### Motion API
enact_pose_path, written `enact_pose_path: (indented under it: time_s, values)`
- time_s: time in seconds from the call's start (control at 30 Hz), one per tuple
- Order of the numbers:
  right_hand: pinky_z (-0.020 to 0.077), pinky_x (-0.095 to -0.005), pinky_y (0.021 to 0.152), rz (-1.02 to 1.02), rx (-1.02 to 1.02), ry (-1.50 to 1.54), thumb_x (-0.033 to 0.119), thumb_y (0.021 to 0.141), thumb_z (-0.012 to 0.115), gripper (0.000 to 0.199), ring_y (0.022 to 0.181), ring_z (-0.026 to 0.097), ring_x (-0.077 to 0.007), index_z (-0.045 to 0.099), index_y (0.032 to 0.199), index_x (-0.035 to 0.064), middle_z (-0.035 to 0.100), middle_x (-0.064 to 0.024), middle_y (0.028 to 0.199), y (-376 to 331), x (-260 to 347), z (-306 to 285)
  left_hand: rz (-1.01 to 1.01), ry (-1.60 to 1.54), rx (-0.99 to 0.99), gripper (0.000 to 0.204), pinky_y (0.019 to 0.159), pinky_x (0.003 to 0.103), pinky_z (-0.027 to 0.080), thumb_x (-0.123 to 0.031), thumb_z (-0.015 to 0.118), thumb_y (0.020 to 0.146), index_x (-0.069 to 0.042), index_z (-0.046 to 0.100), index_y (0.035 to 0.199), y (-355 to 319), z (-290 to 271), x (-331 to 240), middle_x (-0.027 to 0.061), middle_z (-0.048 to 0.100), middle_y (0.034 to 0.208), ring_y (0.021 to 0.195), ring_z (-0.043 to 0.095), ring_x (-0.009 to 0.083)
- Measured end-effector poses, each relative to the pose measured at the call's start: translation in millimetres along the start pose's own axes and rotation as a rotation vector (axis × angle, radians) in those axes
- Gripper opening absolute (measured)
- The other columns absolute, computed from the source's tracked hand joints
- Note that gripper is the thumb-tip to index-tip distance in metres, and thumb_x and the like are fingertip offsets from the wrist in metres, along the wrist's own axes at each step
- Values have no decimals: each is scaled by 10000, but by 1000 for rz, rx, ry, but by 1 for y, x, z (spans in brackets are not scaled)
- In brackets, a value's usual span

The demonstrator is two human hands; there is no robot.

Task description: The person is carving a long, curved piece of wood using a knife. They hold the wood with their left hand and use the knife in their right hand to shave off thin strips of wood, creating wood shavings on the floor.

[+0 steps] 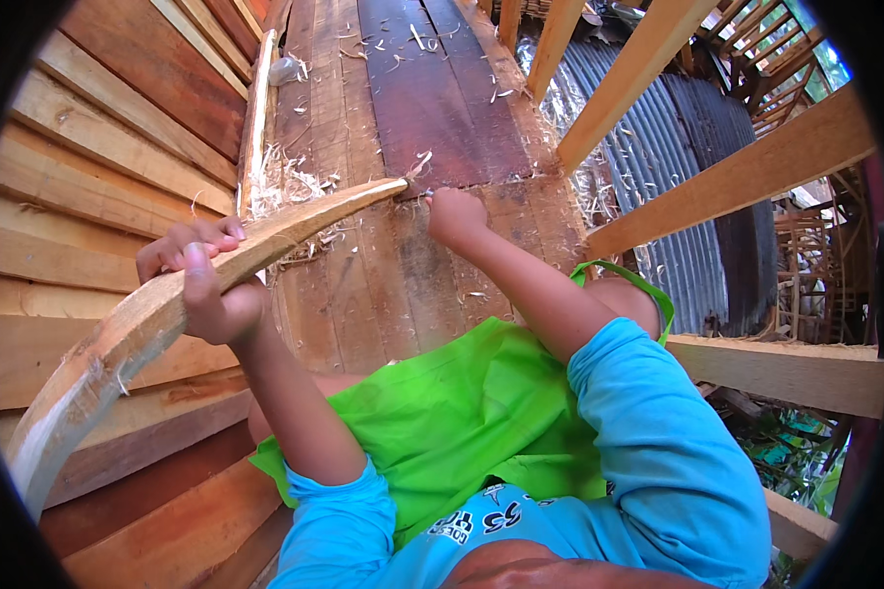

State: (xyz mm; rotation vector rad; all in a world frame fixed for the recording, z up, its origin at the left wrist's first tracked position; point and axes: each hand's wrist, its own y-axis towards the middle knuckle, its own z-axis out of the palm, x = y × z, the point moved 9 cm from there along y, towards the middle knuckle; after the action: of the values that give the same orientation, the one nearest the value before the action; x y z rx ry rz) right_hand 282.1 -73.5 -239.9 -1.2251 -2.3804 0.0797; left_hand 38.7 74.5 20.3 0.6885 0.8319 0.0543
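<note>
A long, pale strip of wood [295, 224] runs from the lower left up to a narrow tip in front of me, bending in the wide view. My left hand [211, 280] is wrapped around its middle, thumb on top. Just right of the tip, my right hand [456, 218] is closed in a fist. A small bluish-grey bit shows at the fist's left side; whatever it belongs to is hidden by the fingers. A thin curled shaving [420, 162] stands by the strip's tip. Bright green cloth [462, 383] covers my lap.
Wood shavings [300, 182] lie scattered over the plank floor [363, 285]. A board wall [98, 206] rises close on the left. Wooden railing posts [638, 83] stand on the right, with corrugated metal sheets [648, 167] beyond them. A small clear plastic bag [285, 70] lies near the wall.
</note>
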Motion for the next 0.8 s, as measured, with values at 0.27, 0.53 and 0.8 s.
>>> enact_pose_path:
  time_s: [0.27,0.53,0.8]
  values:
    - [536,-434,750,-2,-74,-71,329,987,475,334,893,684,-328,627,966,33,697,-150,906,6,0,0,-65,-72,-81,155,588,329,413,-130,556,719,-128,412,776,16,-39,9,12,402,620,595,443,138]
    - [527,-449,775,-186,151,133,277,977,446,321,881,671,-346,618,969,6,678,-203,902,-35,76,-24,-11,-53,-128,160,570,323,402,-154,556,715,-139,411,782,15,-43,-3,11,404,645,582,427,137]
    - [521,-462,822,-291,185,153,173,939,452,286,855,655,-372,620,950,-58,658,-253,902,-43,93,-15,33,-46,-104,167,546,324,402,-173,561,719,-127,432,813,12,-41,-6,13,412,660,556,420,137]
